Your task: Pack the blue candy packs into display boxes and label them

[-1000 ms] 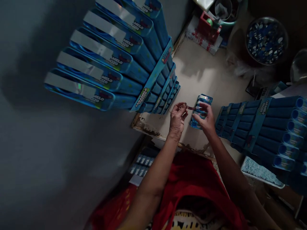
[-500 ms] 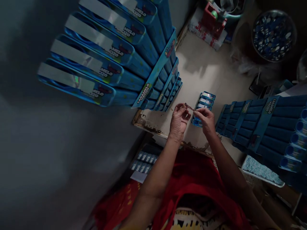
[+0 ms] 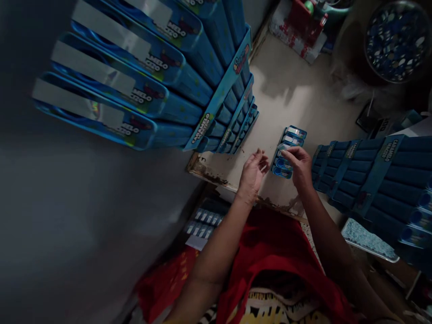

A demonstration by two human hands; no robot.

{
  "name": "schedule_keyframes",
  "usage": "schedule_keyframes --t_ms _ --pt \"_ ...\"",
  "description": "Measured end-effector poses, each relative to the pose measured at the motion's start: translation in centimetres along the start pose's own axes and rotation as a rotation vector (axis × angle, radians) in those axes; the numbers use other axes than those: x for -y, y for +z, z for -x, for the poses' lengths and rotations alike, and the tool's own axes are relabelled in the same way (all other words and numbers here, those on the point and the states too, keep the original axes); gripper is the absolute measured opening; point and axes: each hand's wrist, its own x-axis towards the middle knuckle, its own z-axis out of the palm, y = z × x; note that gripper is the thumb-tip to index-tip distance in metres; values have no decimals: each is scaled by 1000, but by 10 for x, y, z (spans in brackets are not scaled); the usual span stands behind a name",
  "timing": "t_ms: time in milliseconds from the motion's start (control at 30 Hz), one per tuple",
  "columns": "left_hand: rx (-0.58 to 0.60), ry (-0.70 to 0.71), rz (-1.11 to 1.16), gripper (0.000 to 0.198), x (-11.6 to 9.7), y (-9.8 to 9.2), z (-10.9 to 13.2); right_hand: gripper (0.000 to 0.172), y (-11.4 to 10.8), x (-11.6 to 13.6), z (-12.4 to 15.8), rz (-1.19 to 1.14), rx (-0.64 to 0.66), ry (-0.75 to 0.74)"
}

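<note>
A small blue display box of packs lies on the table, and its far packs carry pale strips across their ends. The near packs show blue round ends without strips. My right hand is over the right side of this box, thumb and fingertips pinched on a small pale sticker above the middle packs. Just left of the box, my left hand is raised palm inward. Its thumb and forefinger are pressed together, the other fingers loosely curled; what lies between the tips is too small to tell.
Tall stacks of blue boxes rise on the left and right. A metal bowl of blue and white pieces stands at the far right. A red tape dispenser sits at the back. The worn table edge runs in front of me.
My hands have moved apart; the thin strip stretched between them is no longer there. My right hand has shifted right, over the small box, with a pale sticker in its fingertips.
</note>
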Motion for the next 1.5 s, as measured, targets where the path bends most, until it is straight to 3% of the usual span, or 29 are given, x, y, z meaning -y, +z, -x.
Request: schedule_keyframes --t_ms 100,167,300,467,633,700,800,867,933,1033,1267,1500 --pt "75 -178 -139 59 9 7 8 24 3 -2 10 -106 -3 132" --pt "89 -183 -151 58 14 13 13 25 6 -7 19 -138 1 207" --pt "-44 65 -129 44 17 21 16 26 10 -21 36 -173 -59 256" --pt "-88 210 -190 42 20 16 15 35 18 -34 48 -305 -47 453" --pt "-163 485 -561 22 11 5 15 49 17 -37 63 -329 52 663" --pt "-170 632 -834 17 3 0 18 48 12 -34 68 -170 -23 527" --pt "-161 808 -1199 9 -6 -6 24 28 2 -18 67 173 -108 119" --pt "-174 920 -1368 7 -8 -8 29 19 -1 -4 62 349 -66 -68" --pt "-187 1005 -1496 7 -7 -9 34 17 3 10 56 429 4 -151" --pt "-194 1089 -1614 9 -3 -10 40 21 15 20 52 414 52 -151" --pt "-205 1206 -1619 14 4 -18 41 28 37 11 53 284 -32 -46" --pt "-193 1255 -1576 22 8 -27 35 35 46 4 59 -27 -11 192"
